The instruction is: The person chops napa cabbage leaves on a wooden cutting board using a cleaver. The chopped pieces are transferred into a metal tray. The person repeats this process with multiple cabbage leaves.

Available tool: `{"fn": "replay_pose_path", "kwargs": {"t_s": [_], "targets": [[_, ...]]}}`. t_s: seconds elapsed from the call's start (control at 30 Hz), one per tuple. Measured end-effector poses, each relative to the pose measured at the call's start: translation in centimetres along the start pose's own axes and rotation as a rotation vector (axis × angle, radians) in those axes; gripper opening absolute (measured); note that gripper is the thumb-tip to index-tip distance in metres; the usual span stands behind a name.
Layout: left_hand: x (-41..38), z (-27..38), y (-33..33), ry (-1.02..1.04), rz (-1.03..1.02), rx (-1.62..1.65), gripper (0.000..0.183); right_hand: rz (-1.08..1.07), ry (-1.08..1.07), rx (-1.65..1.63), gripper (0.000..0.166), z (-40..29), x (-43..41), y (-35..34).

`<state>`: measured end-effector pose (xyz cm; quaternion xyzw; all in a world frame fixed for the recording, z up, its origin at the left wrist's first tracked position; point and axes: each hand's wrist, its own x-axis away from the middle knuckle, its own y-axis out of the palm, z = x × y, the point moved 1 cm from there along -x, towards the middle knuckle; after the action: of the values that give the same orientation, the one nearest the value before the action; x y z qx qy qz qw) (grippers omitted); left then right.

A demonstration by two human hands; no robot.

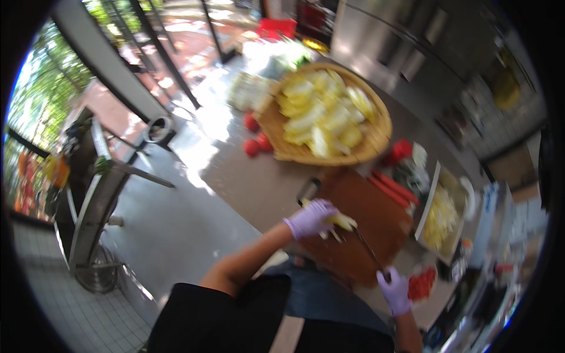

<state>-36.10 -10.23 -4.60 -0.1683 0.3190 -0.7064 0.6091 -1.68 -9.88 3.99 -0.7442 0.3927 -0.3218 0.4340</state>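
Observation:
My left hand [311, 219], in a lilac glove, presses on a pale yellow-white leaf vegetable [344, 220], probably napa cabbage, at the left part of a brown cutting board [375, 220]. Thin white scraps [336, 236] lie just below it on the board. My right hand [393, 291], gloved alike, grips the handle of a knife [370, 251] at the board's lower right. The blade points up and left, its tip by the vegetable's end; blur hides whether they touch.
Beyond the board stands a wicker basket [383, 132] of yellow-white cabbage leaves. Tomatoes [251, 148] lie left of it. Orange-red sticks [393, 189], perhaps carrots, rest on the board's far right edge. A white tray [427, 200] holds cut cabbage; red pieces [422, 282] sit beside my right hand.

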Motion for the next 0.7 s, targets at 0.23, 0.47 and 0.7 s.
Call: {"fn": "replay_pose_path", "kwargs": {"t_s": [0.23, 0.47, 0.7], "targets": [[0.7, -0.5, 2.4, -0.178, 0.141, 0.092, 0.036, -0.036, -0.080, 0.005, 0.026, 0.2, -2.2, -1.0], [0.8, -0.2, 2.1, -0.225, 0.193, 0.105, 0.042, -0.156, -0.076, 0.120, 0.031, -0.8, -3.2, -0.9], [0.7, -0.1, 2.3, -0.256, 0.175, 0.112, 0.043, -0.212, -0.056, 0.205, 0.033, -0.3, -3.5, 0.5]]}}
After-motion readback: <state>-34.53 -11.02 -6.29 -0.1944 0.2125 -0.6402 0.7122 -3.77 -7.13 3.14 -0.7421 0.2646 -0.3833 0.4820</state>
